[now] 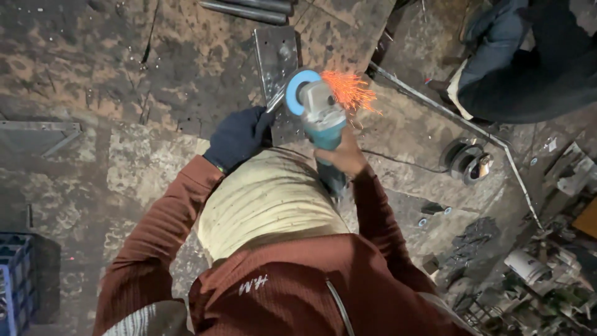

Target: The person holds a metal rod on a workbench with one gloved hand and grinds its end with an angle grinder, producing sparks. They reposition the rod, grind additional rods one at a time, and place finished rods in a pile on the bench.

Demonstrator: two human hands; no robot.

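Teal angle grinder (320,112), blue disc guard, orange sparks (349,90).

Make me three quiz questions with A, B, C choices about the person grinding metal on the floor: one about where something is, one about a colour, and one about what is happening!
1. Where do the sparks fly from?
A. the disc of the angle grinder
B. the blue crate
C. the pipes

2. What colour is the glove on the left hand?
A. white
B. dark blue
C. yellow

3. How is the right hand?
A. hanging free
B. gloved, flat on the floor
C. bare, gripped round the grinder's body

Answers:
1. A, the orange spray starts at the disc, over the metal plate.
2. B, the glove is dark navy.
3. C, bare fingers wrap the teal body.
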